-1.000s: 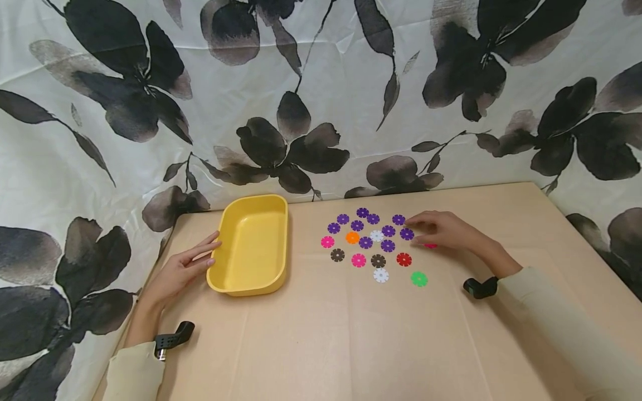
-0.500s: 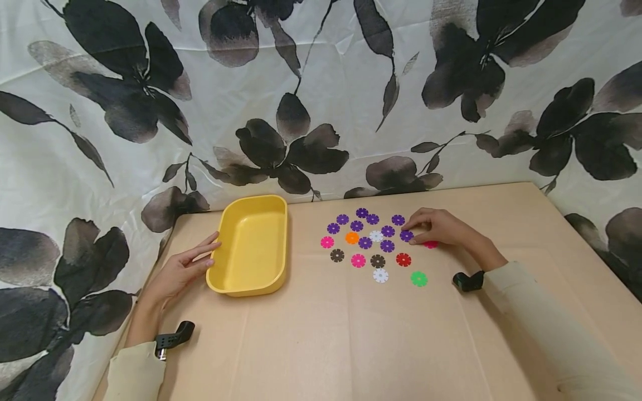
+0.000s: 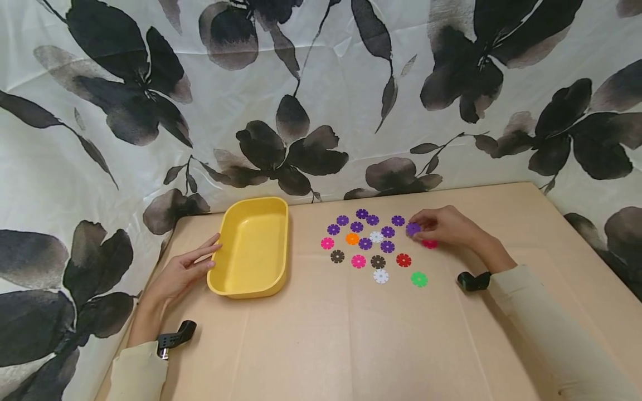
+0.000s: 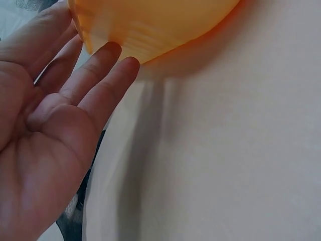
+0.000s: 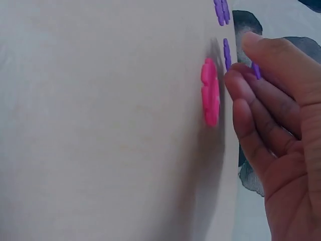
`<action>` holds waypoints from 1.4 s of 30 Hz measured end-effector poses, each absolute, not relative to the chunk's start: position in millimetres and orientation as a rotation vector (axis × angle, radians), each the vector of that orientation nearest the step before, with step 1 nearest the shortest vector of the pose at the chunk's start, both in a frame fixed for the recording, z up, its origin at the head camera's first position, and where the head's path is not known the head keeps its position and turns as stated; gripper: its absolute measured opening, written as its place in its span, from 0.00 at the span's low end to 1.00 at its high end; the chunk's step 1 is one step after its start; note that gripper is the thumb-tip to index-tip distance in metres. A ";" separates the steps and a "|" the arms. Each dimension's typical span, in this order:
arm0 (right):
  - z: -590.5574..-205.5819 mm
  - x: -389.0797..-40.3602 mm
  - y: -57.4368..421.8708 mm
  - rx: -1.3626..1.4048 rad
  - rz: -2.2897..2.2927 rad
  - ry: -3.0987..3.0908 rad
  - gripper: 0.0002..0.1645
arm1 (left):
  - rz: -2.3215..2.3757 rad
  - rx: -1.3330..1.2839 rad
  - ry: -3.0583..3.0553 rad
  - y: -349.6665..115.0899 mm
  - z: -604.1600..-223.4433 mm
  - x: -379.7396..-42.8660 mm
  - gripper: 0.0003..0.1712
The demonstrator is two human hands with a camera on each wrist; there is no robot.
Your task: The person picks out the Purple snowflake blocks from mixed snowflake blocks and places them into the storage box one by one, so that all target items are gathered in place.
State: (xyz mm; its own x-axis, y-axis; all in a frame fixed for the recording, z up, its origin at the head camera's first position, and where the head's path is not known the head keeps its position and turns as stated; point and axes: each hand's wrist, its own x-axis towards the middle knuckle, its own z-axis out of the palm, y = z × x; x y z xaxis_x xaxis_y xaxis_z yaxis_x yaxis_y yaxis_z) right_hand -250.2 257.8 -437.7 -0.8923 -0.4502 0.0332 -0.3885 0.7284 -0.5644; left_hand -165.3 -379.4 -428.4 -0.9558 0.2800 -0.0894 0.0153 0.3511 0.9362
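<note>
Between the thumb and fingers of my right hand (image 3: 450, 225) is a purple notched disc (image 3: 413, 229), pinched just above the table. The right wrist view shows the edge of this purple disc (image 5: 256, 70) behind the thumb. Close under the hand lies a pink notched disc (image 5: 210, 93), partly covered in the head view. My left hand (image 3: 178, 274) rests its fairly straight fingers against the left side of a yellow rectangular tray (image 3: 213, 281). Up close, the fingertips (image 4: 131, 65) touch the outside of the tray wall (image 4: 160, 37).
Left of my right hand lie several more purple discs (image 3: 388, 247), plus an orange disc (image 3: 352, 239), a red disc (image 3: 403, 260), a green disc (image 3: 419, 279), and white, pink and dark brown ones. A floral cloth (image 3: 321, 72) hangs behind the table (image 3: 321, 345).
My right hand has closed its fingertips on the rightmost purple disc and raised it off the table, shifting slightly right. The left hand and the tray have stayed in place.
</note>
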 end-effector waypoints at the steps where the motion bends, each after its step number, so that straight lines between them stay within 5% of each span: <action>1: -437.2 -249.9 258.0 -0.684 -0.900 2.824 0.23 | 1.641 0.264 2.378 -379.5 -428.8 -165.1 0.30; 15: -434.9 -247.3 253.0 -0.622 -1.000 2.790 0.25 | 1.714 0.284 2.298 -376.4 -429.8 -166.2 0.29; 42: -406.7 -234.7 202.2 -0.927 -1.220 2.664 0.24 | 1.719 0.253 2.303 -378.9 -428.2 -166.8 0.31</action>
